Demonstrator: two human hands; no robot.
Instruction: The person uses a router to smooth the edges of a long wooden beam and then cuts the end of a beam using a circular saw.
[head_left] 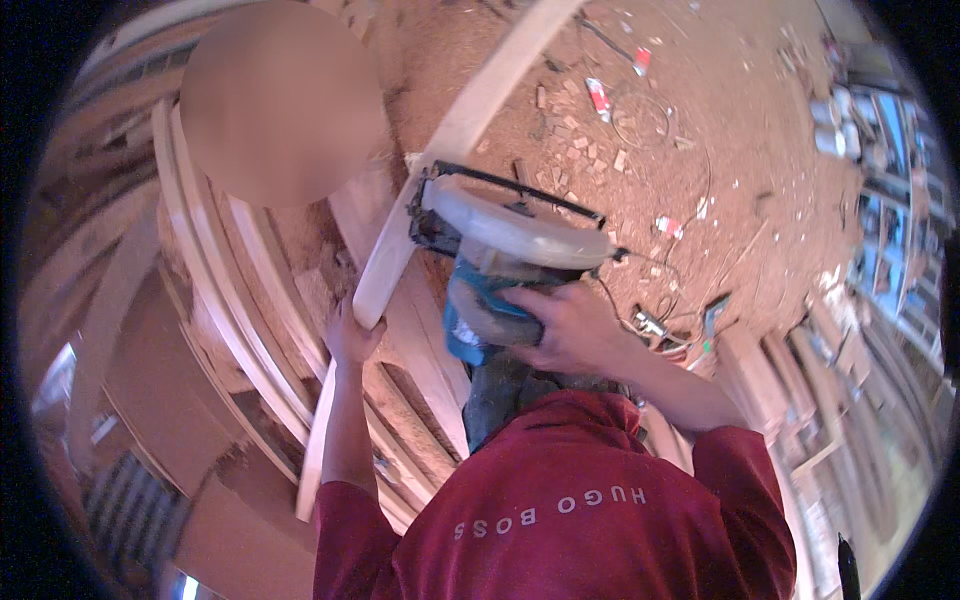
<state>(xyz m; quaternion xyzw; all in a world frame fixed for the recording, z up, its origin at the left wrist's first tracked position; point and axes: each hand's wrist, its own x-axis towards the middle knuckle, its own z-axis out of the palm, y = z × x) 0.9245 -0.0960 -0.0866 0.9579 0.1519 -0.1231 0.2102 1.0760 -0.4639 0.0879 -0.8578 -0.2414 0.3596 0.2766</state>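
A circular saw (527, 235) with a blue body, a pale round guard and a dark base plate stands in the middle. My right hand (572, 322) is wrapped around its handle. The base plate's left end lies over a long pale wooden board (388, 268), which runs from near me up to the far edge of view. My left hand (352, 335) is closed around the board's near end. The guard and base plate hide the saw's blade. Whether the blade touches the wood I cannot tell.
Several long planks (215, 265) lie to the left, with brown panels (160, 375) beyond them. Wood offcuts (590, 150), red-and-white litter and a cable (710, 180) lie on the sawdust-covered floor. More timber (765, 385) lies at right, near a blue shelf (893, 190).
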